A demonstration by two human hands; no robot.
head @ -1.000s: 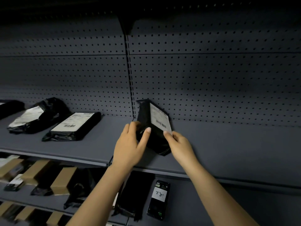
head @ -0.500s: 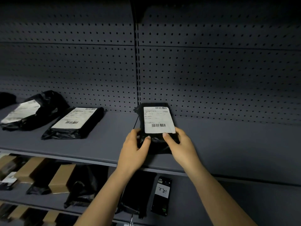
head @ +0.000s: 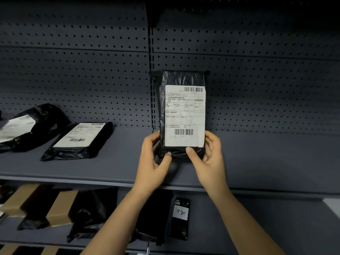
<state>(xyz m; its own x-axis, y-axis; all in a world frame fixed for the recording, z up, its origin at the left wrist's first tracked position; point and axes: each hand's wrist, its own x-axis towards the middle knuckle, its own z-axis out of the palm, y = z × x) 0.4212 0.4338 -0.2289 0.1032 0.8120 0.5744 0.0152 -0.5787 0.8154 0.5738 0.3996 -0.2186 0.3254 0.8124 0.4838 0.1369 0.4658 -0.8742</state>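
Observation:
A black plastic parcel [head: 181, 79] with a white shipping label stands upright above the grey shelf [head: 266, 159], its label facing me. My left hand [head: 153, 163] grips its lower left edge, thumb on the front. On the other side my right hand [head: 209, 159] grips the lower right edge, with the thumb pressed just under the label. The parcel's bottom end is partly hidden behind my thumbs.
Two more black labelled parcels [head: 81, 138] [head: 24, 126] lie on the shelf to the left. A pegboard wall [head: 257, 89] backs the shelf. On the lower shelf lie cardboard boxes [head: 60, 208], black bags [head: 90, 216] and a black handheld device [head: 180, 218].
The parcel has turned from edge-on and tilted to upright with its label facing me, and both hands have lifted it higher. The view has moved closer.

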